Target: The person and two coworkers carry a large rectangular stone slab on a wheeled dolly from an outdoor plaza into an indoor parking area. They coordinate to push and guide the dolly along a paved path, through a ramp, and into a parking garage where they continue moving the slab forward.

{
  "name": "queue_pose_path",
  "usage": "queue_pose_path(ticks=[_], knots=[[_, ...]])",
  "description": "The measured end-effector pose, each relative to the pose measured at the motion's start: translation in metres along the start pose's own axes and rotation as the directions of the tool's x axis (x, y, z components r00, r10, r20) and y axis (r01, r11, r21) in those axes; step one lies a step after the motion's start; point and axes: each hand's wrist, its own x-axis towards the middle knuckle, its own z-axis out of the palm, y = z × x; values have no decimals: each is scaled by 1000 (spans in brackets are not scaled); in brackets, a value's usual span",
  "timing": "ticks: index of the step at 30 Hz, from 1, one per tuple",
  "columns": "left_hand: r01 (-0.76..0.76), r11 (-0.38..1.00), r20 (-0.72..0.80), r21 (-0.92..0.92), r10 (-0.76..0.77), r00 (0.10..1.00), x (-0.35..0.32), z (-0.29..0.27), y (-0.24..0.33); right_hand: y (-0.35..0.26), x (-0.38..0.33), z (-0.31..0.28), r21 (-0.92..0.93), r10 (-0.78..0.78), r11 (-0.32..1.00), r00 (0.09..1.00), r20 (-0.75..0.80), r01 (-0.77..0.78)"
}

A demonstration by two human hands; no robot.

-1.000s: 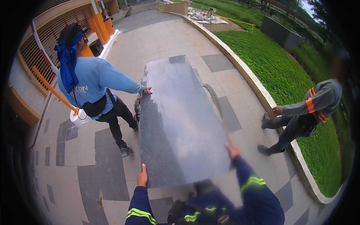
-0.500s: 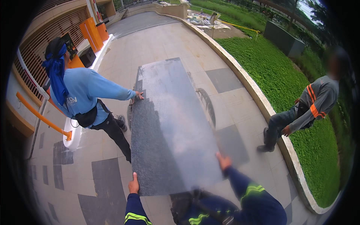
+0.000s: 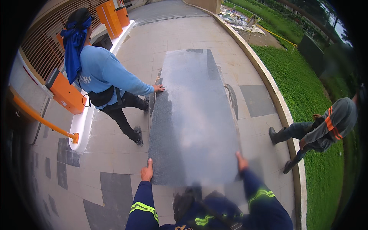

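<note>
Two hands hold the near end of a large grey stone slab [image 3: 193, 119]: the left hand [image 3: 147, 171] grips its left corner, thumb up, and the right hand [image 3: 242, 161] clasps the right edge. A co-worker in a blue shirt [image 3: 100, 73] steadies the left side with one hand [image 3: 158, 88]. I judge the carrying unfinished: the slab is aloft over the paved walkway [image 3: 115, 153], not yet set down.

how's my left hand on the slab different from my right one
The left hand grips the grey stone slab at its near left corner, thumb up; the right hand holds the near right edge, slightly farther forward. Both wear dark sleeves with reflective bands.
</note>
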Motion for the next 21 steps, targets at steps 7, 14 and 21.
queue_pose_path(ticks=[7, 14, 21], knots=[[-20, 1000, -20, 8, 20, 1000, 155, -7, 139, -138, 148, 59, 37, -61, 997, 998, -31, 62], [-47, 999, 52, 27, 46, 998, 301, -7, 293, -300, 255, 78, -37, 37, 999, 999, 0, -37], [-27, 991, 46, -129, 33, 998, 437, -15, 422, -497, 339, 113, 13, 79, 997, 997, 24, -80]])
